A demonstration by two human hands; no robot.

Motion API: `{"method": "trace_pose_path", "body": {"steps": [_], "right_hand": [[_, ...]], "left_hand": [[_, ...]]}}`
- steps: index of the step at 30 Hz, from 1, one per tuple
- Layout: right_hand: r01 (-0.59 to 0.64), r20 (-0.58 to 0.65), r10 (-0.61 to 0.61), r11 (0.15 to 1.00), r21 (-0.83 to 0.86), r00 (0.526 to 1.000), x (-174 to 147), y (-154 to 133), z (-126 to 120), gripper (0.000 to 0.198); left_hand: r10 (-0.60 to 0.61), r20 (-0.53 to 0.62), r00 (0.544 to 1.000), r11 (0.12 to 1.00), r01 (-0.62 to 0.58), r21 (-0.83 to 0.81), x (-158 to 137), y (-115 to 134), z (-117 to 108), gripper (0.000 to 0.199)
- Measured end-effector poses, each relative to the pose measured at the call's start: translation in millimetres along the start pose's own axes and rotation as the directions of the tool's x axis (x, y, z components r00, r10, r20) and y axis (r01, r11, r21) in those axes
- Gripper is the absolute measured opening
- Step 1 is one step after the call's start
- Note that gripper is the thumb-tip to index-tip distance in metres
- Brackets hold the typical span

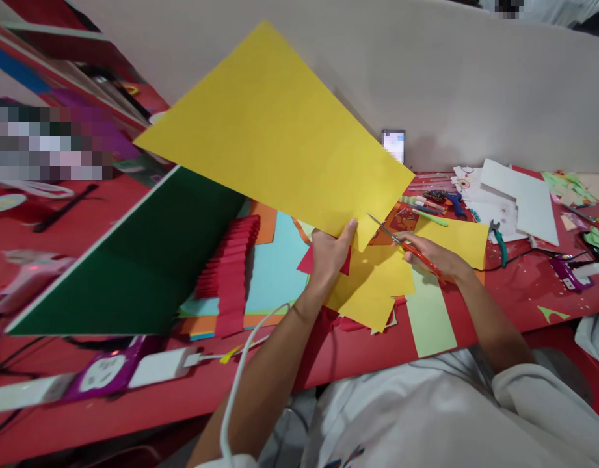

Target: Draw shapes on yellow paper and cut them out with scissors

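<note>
A large sheet of yellow paper [274, 123] is raised over the table, its lower edge pinched in my left hand [331, 250] with the thumb on top. My right hand [436, 253] is closed around a pair of scissors [423, 259] with orange-red handles. Their pointed blades reach toward the sheet's lower right edge, close to my left thumb. I cannot tell whether the blades touch the paper. Beneath my hands lie yellow paper pieces [377, 279] and a pale green strip [428, 318].
A dark green board [133, 260] leans at left, beside pleated red paper [231, 273] and light blue sheets [270, 286]. A white cable [240, 377] crosses my left forearm. Pliers [498, 244], a blue glue gun [456, 204] and white board [523, 198] lie at right. A phone [393, 144] leans against the partition.
</note>
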State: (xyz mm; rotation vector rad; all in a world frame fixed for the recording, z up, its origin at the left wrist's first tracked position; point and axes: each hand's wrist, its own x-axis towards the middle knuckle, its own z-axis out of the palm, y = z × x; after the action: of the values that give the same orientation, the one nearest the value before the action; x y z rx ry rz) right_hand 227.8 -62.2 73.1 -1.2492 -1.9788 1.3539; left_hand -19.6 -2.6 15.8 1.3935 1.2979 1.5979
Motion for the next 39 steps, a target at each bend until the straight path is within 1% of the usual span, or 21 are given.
{"method": "trace_pose_path", "body": {"steps": [4, 7, 10, 14, 18, 22, 29, 33, 39], "right_hand": [[-0.016, 0.003, 0.017, 1.000, -0.007, 1.000, -0.5, 0.9, -1.8, 0.055], [-0.002, -0.006, 0.002, 0.999, -0.033, 1.000, 0.4, 3.7, -3.2, 0.057], [0.011, -0.021, -0.013, 0.997, -0.071, 1.000, 0.1, 4.8, -4.6, 0.056], [0.001, -0.032, -0.004, 0.996, -0.088, 0.999, -1.4, 3.3, -5.1, 0.053], [0.006, -0.025, -0.008, 0.997, -0.082, 1.000, -1.0, 1.3, -4.0, 0.052], [0.008, -0.050, -0.012, 0.997, -0.076, 0.999, -0.6, -1.1, -2.4, 0.050], [-0.006, -0.047, 0.006, 1.000, -0.017, 0.999, -1.3, -4.2, -0.6, 0.050], [-0.001, -0.049, 0.000, 1.000, -0.011, 0.999, -1.6, -4.1, -0.7, 0.047], [0.011, -0.045, -0.012, 1.000, -0.026, 0.999, -0.8, 0.0, -1.5, 0.049]], "left_hand": [[-0.003, 0.015, 1.000, 1.000, 0.003, 0.021, 0.0, 1.4, -0.9, 0.041], [0.003, 0.040, 0.999, 1.000, -0.004, 0.027, -0.5, 3.5, -1.4, 0.042], [0.004, 0.056, 0.998, 1.000, -0.005, 0.025, -0.9, 5.4, -1.1, 0.041], [-0.003, 0.058, 0.998, 1.000, 0.001, 0.031, -1.1, 5.6, -0.2, 0.037], [-0.008, 0.057, 0.998, 0.999, 0.006, 0.039, -1.1, 5.0, 0.2, 0.038], [-0.019, 0.068, 0.998, 0.999, 0.016, 0.045, -1.3, 5.7, -0.1, 0.040], [-0.046, 0.069, 0.997, 0.997, 0.041, 0.073, -2.3, 6.1, -0.5, 0.038], [-0.038, 0.067, 0.997, 0.997, 0.033, 0.066, -2.2, 5.3, -0.4, 0.040], [-0.030, 0.078, 0.996, 0.998, 0.025, 0.065, -2.2, 5.3, -1.2, 0.041]]}}
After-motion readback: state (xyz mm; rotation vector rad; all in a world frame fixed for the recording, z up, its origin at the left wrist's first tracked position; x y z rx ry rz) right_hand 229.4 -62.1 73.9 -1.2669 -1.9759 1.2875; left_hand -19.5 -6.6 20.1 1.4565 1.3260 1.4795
